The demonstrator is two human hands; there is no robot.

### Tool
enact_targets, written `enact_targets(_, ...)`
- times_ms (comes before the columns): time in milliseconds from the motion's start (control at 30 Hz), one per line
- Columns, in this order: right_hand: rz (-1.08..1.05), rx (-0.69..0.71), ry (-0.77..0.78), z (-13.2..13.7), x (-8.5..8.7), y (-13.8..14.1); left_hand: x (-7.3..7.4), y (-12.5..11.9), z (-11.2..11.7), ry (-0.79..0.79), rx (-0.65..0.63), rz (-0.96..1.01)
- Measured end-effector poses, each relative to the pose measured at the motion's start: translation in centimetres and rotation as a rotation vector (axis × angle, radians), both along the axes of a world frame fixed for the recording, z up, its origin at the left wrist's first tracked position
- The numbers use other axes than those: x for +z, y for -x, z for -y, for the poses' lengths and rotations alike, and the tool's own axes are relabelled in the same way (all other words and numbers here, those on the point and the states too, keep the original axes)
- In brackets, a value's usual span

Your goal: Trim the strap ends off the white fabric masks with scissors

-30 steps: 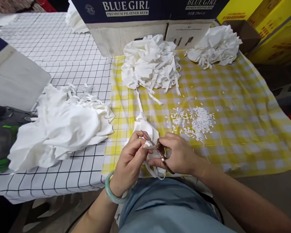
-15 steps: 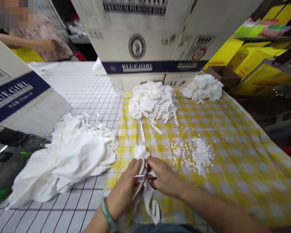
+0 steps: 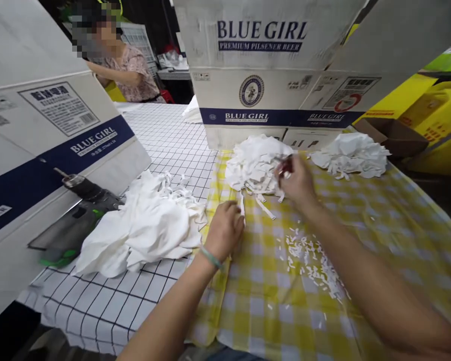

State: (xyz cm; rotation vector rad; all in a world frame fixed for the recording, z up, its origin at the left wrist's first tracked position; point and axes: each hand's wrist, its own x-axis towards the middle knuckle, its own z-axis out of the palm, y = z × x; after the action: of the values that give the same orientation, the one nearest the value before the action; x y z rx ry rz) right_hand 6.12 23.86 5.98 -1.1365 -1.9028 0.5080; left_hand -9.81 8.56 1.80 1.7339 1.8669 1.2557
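Over the middle white cloth pile [image 3: 257, 163], my right hand [image 3: 300, 183] is closed on a pair of scissors [image 3: 284, 166] with dark red handles. Their blades are blurred against the white cloth. My left hand [image 3: 225, 228] is low over the yellow checked cloth, its fingers loosely bent and apart, with nothing visible in them. A white strip [image 3: 242, 204] trailing from the middle pile lies close to its fingertips. Left of that hand is a larger heap of white fabric pieces [image 3: 143, 225]. Small white snippets [image 3: 311, 258] lie scattered beside my right forearm.
A cordless drill [image 3: 78, 215] lies at the left, against a beer carton [image 3: 63, 130]. Another carton [image 3: 263, 90] stands behind the middle pile. At right is a further white cloth pile [image 3: 351, 153]. Across the table is another person [image 3: 130, 75].
My hands have moved apart. The right one went forward with the scissors to the middle pile; the white piece formerly between both hands has left them. The view has swung left.
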Motion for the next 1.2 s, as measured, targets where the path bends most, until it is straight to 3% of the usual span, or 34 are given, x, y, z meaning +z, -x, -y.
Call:
enact_targets(67,0.047,0.321,0.21,3.4,-3.4,3.2,-2.2,0.6,4.4,0.039,0.056,0.006)
enact_targets(167,0.078,0.551,0.279,7.1,-6.5,9.7,-3.4,2.6,8.2,0.099,0.153,0.039)
enact_targets(233,0.093,0.629,0.288,8.2,-6.9,13.1,-3.2,4.0,9.3,0.134,0.194,0.083)
enact_targets(300,0.1,0.653,0.293,8.6,-6.3,14.0,-2.7,4.8,10.1,0.156,0.222,0.147)
enact_targets(400,0.084,0.65,0.302,10.4,-4.6,10.5,-2.2,4.8,11.1,0.184,0.24,0.281)
enact_targets(500,0.043,0.685,0.386,15.1,-3.9,4.1,-2.5,3.5,11.3,0.247,0.16,0.532)
enact_targets(567,0.046,0.74,0.512,19.1,-4.3,0.4,-3.1,2.7,11.0,0.291,0.111,0.624)
enact_targets(700,0.067,0.713,0.68,24.5,-6.2,-3.5,-4.4,2.6,10.5,0.311,0.159,0.508)
enact_targets(800,0.015,0.572,0.688,24.5,-6.9,-4.2,-4.2,3.6,10.6,0.278,0.204,0.394)
enact_targets(933,-0.081,0.376,0.572,22.4,-6.2,-2.4,-2.7,4.7,10.9,0.127,0.232,0.134)
enact_targets(1033,-0.095,0.412,0.59,21.8,-6.0,-0.1,-2.1,5.1,11.3,0.045,-0.069,-0.3)
enact_targets(1100,-0.09,0.433,0.638,22.1,-6.4,1.1,-2.2,5.2,11.7,0.134,-0.297,-0.527)
enact_targets(1200,-0.078,0.393,0.669,23.0,-7.3,1.6,-2.5,5.0,12.1,0.261,-0.362,-0.679)
